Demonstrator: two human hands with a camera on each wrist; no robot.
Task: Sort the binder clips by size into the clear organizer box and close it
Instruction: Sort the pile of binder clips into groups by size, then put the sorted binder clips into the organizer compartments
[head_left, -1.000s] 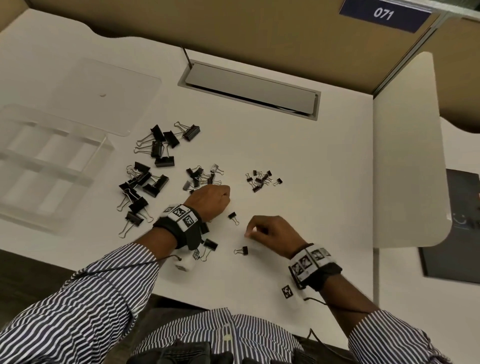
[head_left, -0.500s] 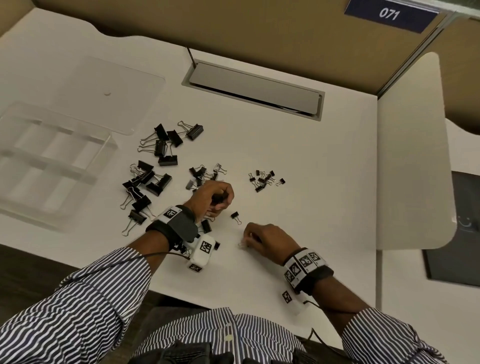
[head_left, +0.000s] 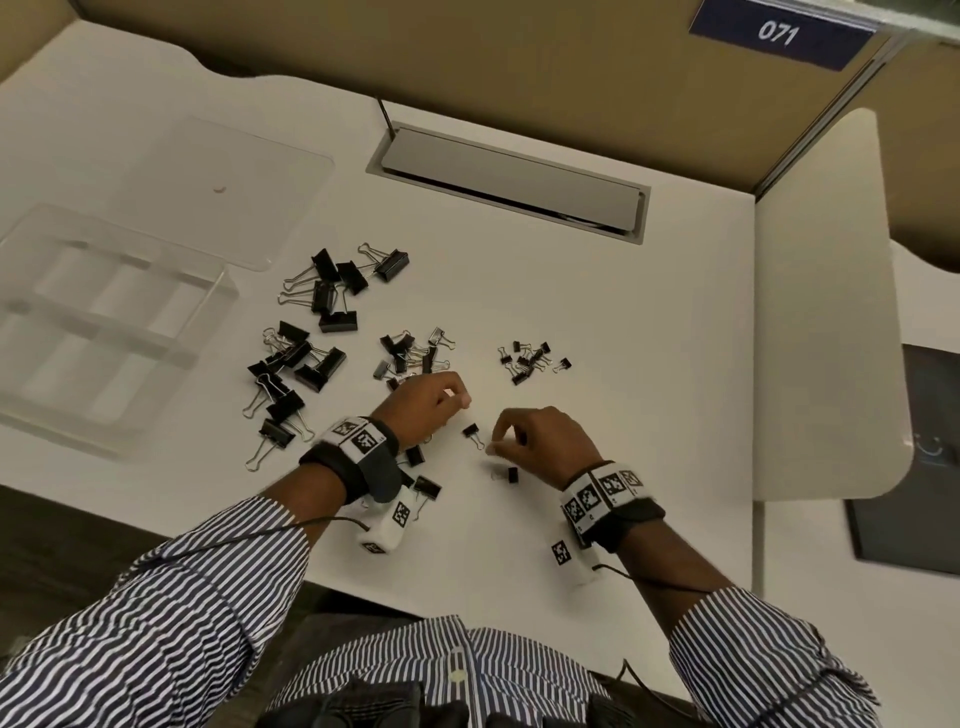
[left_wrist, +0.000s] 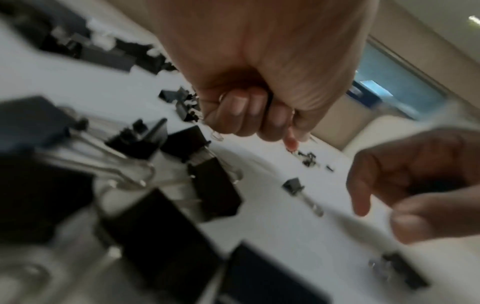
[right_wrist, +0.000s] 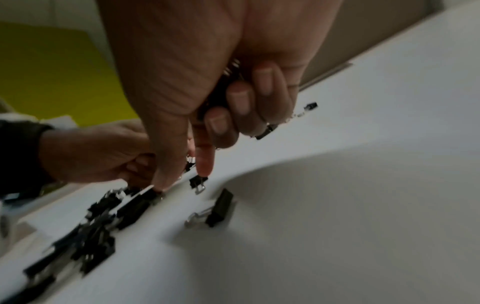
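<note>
Black binder clips lie on the white desk (head_left: 623, 322) in loose groups: large ones (head_left: 337, 291), more large ones (head_left: 291, 374), medium ones (head_left: 410, 353), tiny ones (head_left: 530, 358). My left hand (head_left: 457, 400) is a fist around clips; wire loops (left_wrist: 222, 96) poke from it in the left wrist view. My right hand (head_left: 496, 441) holds small clips (right_wrist: 218, 90) in its curled fingers. Its thumb and forefinger point down just above a lone small clip (head_left: 471, 431) (right_wrist: 198, 182). Another small clip (head_left: 511, 474) lies under the right hand. The clear organizer box (head_left: 104, 332) stands at far left, its compartments bare.
The box's clear lid (head_left: 223, 192) lies flat behind the box. A grey cable hatch (head_left: 509, 182) is set into the desk at the back. Two clips (head_left: 427, 487) lie under my left wrist. A partition panel (head_left: 831, 312) borders the desk on the right.
My right hand has lifted and moved forward to the lone small clip between the hands. My left hand has closed over the black clip it showed, staying in place.
</note>
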